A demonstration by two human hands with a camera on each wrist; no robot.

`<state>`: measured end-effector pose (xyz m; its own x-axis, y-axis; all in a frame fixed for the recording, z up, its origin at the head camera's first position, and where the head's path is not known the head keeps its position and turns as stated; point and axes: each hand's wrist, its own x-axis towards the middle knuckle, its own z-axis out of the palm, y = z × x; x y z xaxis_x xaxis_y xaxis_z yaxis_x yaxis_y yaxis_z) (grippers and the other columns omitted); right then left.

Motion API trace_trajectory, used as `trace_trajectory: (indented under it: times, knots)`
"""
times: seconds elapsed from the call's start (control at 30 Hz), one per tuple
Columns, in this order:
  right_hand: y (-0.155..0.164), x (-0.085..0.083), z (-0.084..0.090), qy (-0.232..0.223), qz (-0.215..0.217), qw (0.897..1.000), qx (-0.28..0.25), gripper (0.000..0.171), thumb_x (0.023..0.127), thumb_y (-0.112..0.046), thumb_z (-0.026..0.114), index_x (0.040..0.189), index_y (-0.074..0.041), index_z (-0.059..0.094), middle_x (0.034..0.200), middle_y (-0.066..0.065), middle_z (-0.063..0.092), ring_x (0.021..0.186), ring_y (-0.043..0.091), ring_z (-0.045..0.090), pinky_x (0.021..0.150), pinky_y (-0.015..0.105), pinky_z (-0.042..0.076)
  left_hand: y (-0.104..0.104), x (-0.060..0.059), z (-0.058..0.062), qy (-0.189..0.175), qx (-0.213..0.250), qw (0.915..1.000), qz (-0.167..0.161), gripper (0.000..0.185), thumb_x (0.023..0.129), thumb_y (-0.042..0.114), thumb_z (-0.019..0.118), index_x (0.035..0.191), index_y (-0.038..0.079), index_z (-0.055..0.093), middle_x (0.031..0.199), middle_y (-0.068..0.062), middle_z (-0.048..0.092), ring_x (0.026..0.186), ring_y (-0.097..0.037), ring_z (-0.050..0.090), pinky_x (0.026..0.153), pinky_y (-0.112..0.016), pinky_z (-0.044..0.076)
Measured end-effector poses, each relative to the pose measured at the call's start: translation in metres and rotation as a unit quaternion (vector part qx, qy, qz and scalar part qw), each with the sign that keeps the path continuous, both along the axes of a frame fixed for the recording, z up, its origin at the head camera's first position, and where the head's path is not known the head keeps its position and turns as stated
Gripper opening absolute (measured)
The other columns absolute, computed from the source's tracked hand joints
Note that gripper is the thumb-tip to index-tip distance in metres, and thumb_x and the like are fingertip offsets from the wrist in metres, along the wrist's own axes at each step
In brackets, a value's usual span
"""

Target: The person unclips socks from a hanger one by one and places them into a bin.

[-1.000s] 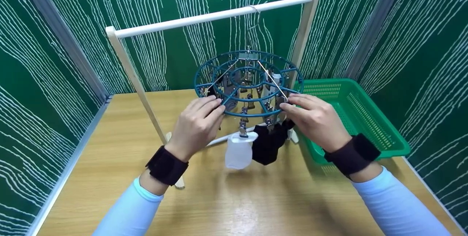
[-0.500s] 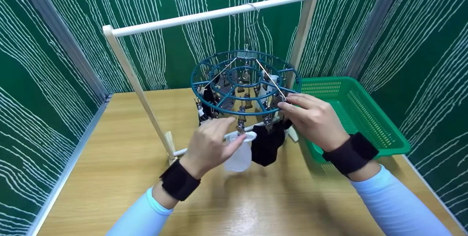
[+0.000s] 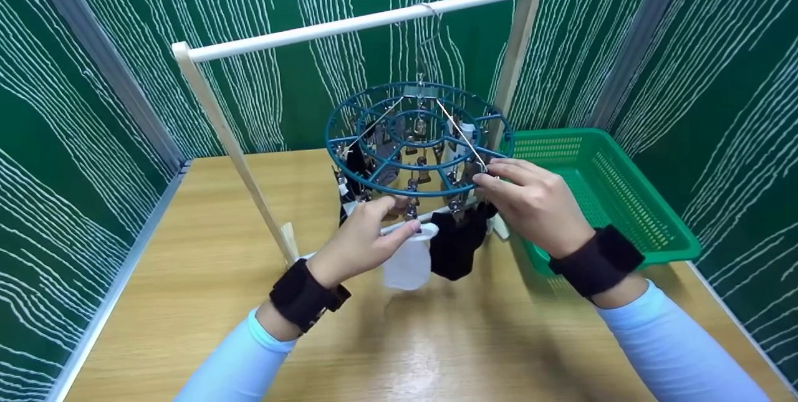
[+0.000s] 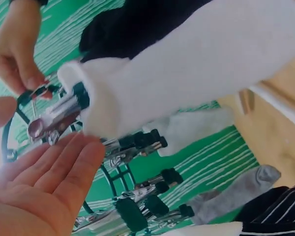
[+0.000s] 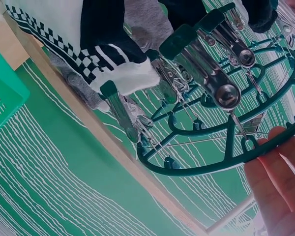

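Observation:
A round dark-green clip hanger [image 3: 430,194] hangs by its metal hook, with several socks clipped beneath. At its front a white sock [image 3: 406,265] hangs from a metal clip [image 4: 56,118] with green tips. My left hand [image 3: 358,241] is at this clip, its fingers straight behind it and its thumb apart on the other side, as the left wrist view shows. My right hand [image 3: 530,196] grips the hanger's outer rim at the right, fingertips under the ring in the right wrist view. Beside the white sock hangs a black sock [image 3: 458,249].
A rack with a white crossbar [image 3: 299,35] and wooden legs stands on the wooden table [image 3: 187,302]. Behind it at the right sits a green basket [image 3: 673,257]. A checkered black-and-white sock [image 5: 96,61] and a grey sock [image 4: 241,191] also hang from clips.
My left hand has let go of the hanger's left rim and moved right and down to the white sock's clip. The right hand stays on the rim.

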<state>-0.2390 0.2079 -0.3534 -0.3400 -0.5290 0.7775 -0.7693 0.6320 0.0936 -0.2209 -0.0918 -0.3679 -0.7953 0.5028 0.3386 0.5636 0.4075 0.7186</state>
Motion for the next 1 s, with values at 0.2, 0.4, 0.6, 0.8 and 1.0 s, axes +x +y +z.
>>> trace_trajectory:
  times: [0.2,0.4,0.6,0.8,1.0]
  knots:
    - [0.001,0.000,-0.001,0.002,0.001,1.000,0.001,0.030,0.082,0.005,0.091,0.111,0.001,0.083,0.105,0.024,0.081,0.102,0.043,0.079,0.088,0.057,0.065,-0.002,-0.007,0.006,-0.039,-0.006,0.9992,-0.005,0.036,0.108,0.017,0.069,0.133,-0.010,0.069,0.129,-0.022,0.077,0.117,-0.033,0.076,0.107,-0.046,0.061]
    - [0.001,-0.001,-0.002,0.004,0.002,1.000,-0.005,0.031,0.081,0.007,0.090,0.110,0.001,0.084,0.106,0.024,0.081,0.102,0.043,0.079,0.087,0.057,0.065,-0.001,-0.011,0.005,-0.027,-0.005,0.9996,0.001,0.028,0.105,0.015,0.073,0.123,-0.007,0.076,0.114,-0.017,0.082,0.098,-0.027,0.079,0.092,-0.040,0.065]
    - [0.001,0.001,-0.002,0.011,0.002,1.000,-0.017,0.035,0.079,0.011,0.089,0.112,0.000,0.083,0.108,0.023,0.081,0.104,0.043,0.079,0.088,0.058,0.065,-0.002,-0.012,0.008,-0.021,-0.001,0.9998,0.006,0.026,0.104,0.016,0.075,0.118,-0.005,0.079,0.107,-0.016,0.084,0.092,-0.024,0.079,0.083,-0.033,0.065]
    - [-0.001,0.006,-0.001,0.012,-0.006,1.000,-0.019,0.044,0.079,0.009,0.091,0.120,0.000,0.081,0.113,0.023,0.081,0.106,0.043,0.079,0.090,0.058,0.064,-0.002,-0.015,0.010,-0.007,0.002,0.9999,0.014,0.020,0.101,0.013,0.079,0.111,-0.004,0.082,0.100,-0.014,0.084,0.084,-0.019,0.077,0.075,-0.025,0.062]
    - [-0.005,0.020,0.001,-0.002,-0.026,0.998,-0.052,0.053,0.078,0.007,0.093,0.128,0.004,0.076,0.121,0.024,0.079,0.113,0.043,0.075,0.096,0.055,0.063,-0.002,-0.015,0.010,-0.007,0.005,0.9999,0.010,0.021,0.101,0.014,0.079,0.112,-0.004,0.082,0.100,-0.014,0.084,0.084,-0.019,0.078,0.076,-0.025,0.062]
